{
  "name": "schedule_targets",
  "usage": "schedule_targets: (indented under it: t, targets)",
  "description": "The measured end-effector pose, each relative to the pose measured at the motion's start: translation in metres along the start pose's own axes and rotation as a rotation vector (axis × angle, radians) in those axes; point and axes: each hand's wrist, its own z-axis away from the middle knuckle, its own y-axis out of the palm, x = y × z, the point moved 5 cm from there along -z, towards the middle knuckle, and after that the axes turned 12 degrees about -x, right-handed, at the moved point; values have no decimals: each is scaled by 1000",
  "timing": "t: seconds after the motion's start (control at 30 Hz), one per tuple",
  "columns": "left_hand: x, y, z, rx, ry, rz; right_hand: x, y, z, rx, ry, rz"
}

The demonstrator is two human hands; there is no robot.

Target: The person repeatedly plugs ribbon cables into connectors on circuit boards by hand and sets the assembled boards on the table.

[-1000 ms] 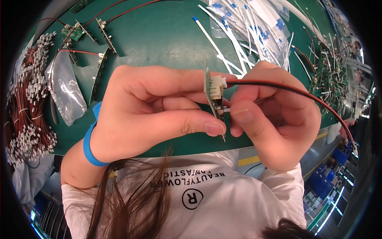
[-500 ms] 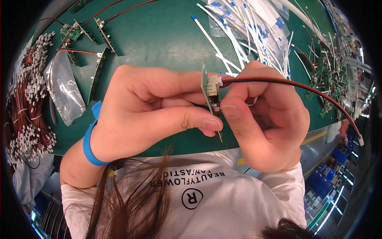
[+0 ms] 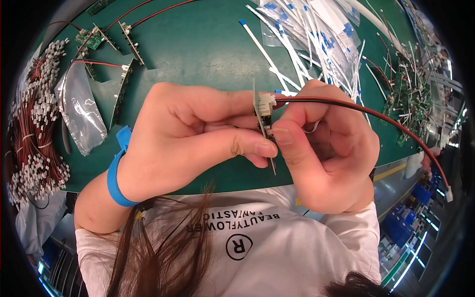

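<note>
Nearest you are your white shirt and loose strands of brown hair. A blue band circles your left wrist.

Your left hand pinches the circuit board between thumb and fingers, above the near middle of the green table. You see the board almost edge-on: its long axis runs near to far, the far end leaning slightly left and the near end slightly right. Its parts face right, toward your other hand. A cream socket on that face carries a red-and-black wire, which arcs right over your right hand and ends in a loose white plug.

Your right thumb and forefinger are nipped on a thin white strip that loops inside the curled hand; your fingertips hide its end, close against the board's right face. You cannot tell whether that end is seated.

Compared with a second ago, your right hand is farther left, and the gap that showed a pale piece between fingertips and board has closed. The board sits a touch farther left, and the loose plug has swung slightly right and nearer.

Farther out on the left lie a big bundle of wires, a clear bag and several boards on edge. On the far right are blue-tipped white strips and a heap of green boards.
</note>
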Motion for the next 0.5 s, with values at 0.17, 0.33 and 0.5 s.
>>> schedule_targets:
  t: [0.17, 0.33, 0.5]
  targets:
    - [1, -1, -2, 13, 3, -33, -5, 1, 1, 2, 101, -22]
    - [2, -2, -1, -38, 19, -39, -5, 4, 1, 11, 127, -18]
    - [0, -1, -5, -20, 45, -44, -5, 0, -3, -30, 136, -73]
